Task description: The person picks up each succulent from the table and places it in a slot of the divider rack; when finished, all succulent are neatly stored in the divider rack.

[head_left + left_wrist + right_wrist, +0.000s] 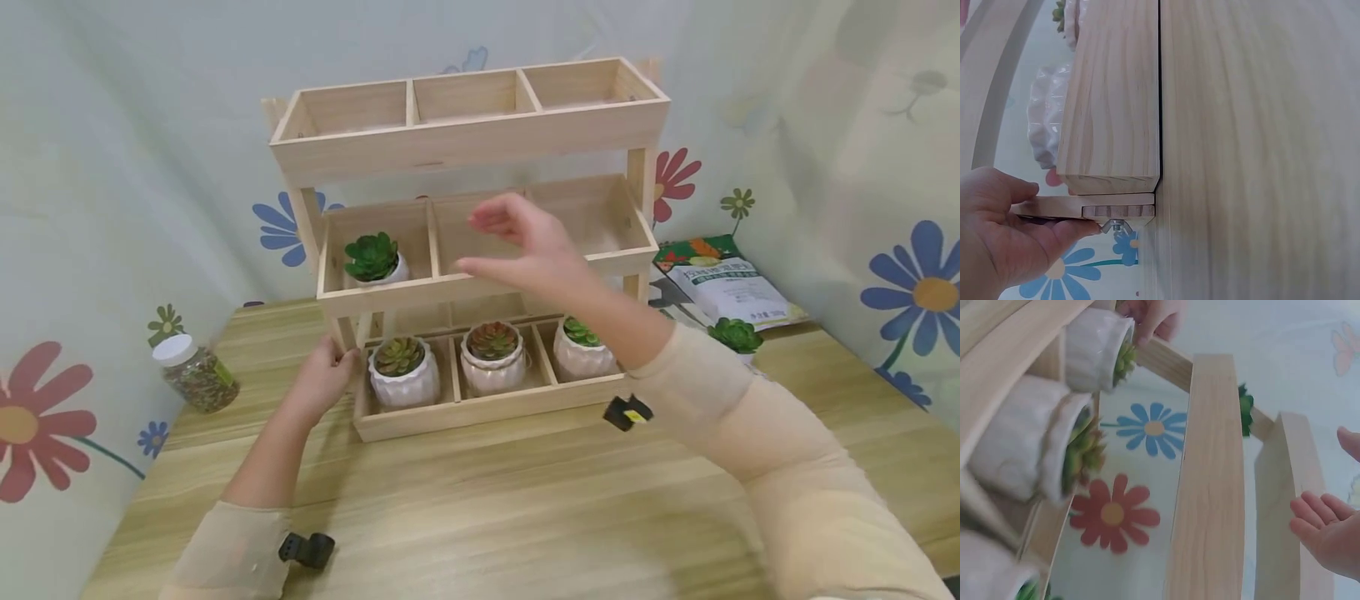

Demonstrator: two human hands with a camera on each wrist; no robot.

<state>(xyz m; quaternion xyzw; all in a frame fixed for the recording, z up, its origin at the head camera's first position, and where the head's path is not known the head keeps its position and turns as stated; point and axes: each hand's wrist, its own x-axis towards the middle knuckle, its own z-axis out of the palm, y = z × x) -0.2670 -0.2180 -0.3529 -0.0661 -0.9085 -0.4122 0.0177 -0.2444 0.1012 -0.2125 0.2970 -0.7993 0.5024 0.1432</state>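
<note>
A three-tier wooden plant stand (465,150) rises from the table, each tier split into compartments. With thumb and fingers on either side, my left hand (318,383) grips its left leg (1054,203), close to a wing nut (1116,225). My right hand (532,250) hovers before the middle tier, thumb and fingers apart, holding nothing. A green succulent in a white pot (372,257) occupies that tier's left compartment. Along the bottom tier stand a left potted succulent (405,387), a reddish one (492,371) in the centre and a green one (581,360), partly hidden by my right arm.
On the left of the table (480,500) is a white-lidded jar (198,375) of small grains. Behind my right arm lie a printed bag (738,287) and another green succulent (737,335). A flowered curtain (150,75) hangs close behind the stand.
</note>
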